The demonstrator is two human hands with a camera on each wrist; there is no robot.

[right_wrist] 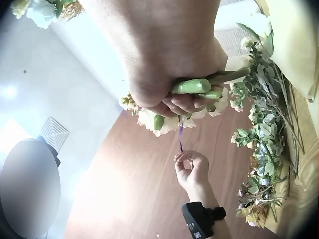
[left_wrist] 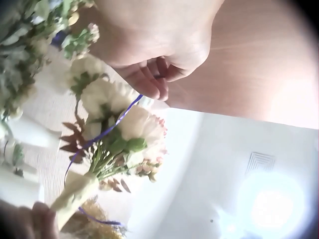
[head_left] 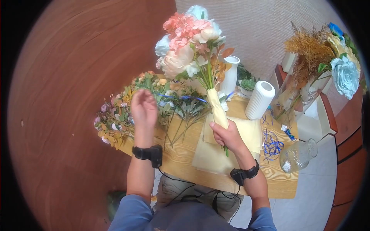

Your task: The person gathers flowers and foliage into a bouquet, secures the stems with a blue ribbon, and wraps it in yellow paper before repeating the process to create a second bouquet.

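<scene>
My right hand grips a bouquet of pink, cream and pale blue flowers by its wrapped stems. Pale yellow paper covers the stems, and the cut green ends stick out below the fist in the right wrist view. My left hand is raised left of the bouquet, its fingers pinching one end of a thin blue ribbon. From there the ribbon runs across to the top of the paper wrap. Its other end trails off on the far side of the wrap.
Several flower sprigs lie along the table's left. Sheets of yellow paper lie under the bouquet. Rightward are two white vases, tangled blue ribbon, a tilted glass vase and a larger arrangement at the back.
</scene>
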